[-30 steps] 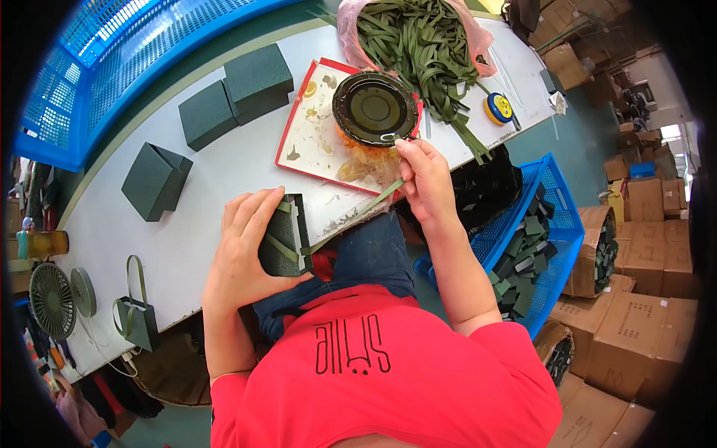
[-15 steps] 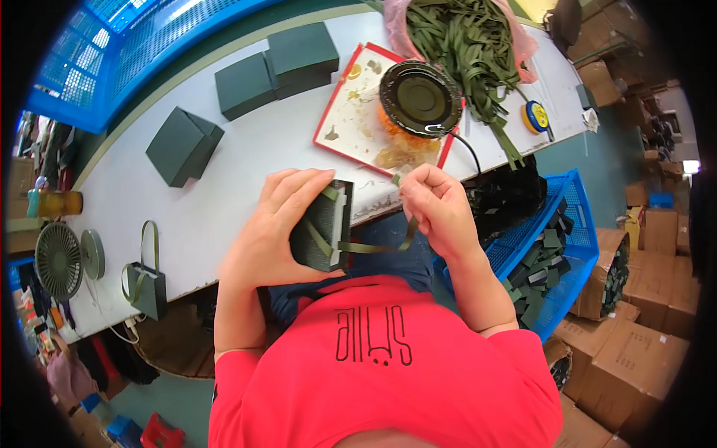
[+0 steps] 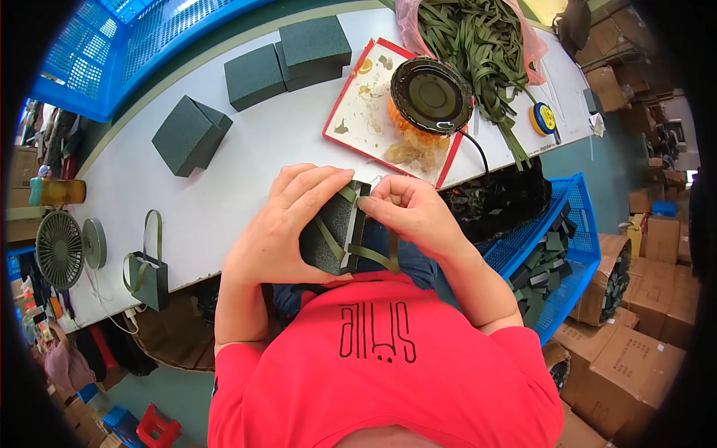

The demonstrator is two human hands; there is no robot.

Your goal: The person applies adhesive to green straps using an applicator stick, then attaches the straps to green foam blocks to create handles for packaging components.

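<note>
My left hand (image 3: 278,224) is wrapped round a small dark green gift bag (image 3: 317,243), tilted with its opening to the right. An olive ribbon (image 3: 377,257) is looped at the bag's mouth, and one stretch crosses its side. Closed in a pinch, my right hand (image 3: 418,216) has the ribbon's end against the upper part of the bag's rim; the fingertips partly hide that end. Beyond my hands, a black round hot pot (image 3: 432,95) with an orange lower part stands on a stained, red-edged tray (image 3: 351,123).
Dark green boxes (image 3: 314,48) stand along the table's back. A finished-looking bag with handles (image 3: 151,280) stands at left near a fan (image 3: 60,250). Olive ribbons (image 3: 478,52) spill from a pink bag. At right, a blue crate (image 3: 575,276) holds many green pieces, beside cardboard boxes (image 3: 631,366).
My right hand has moved left and down from beside the tray to the bag's rim, bringing the ribbon end with it. The ribbon now hangs in a slacker loop.
</note>
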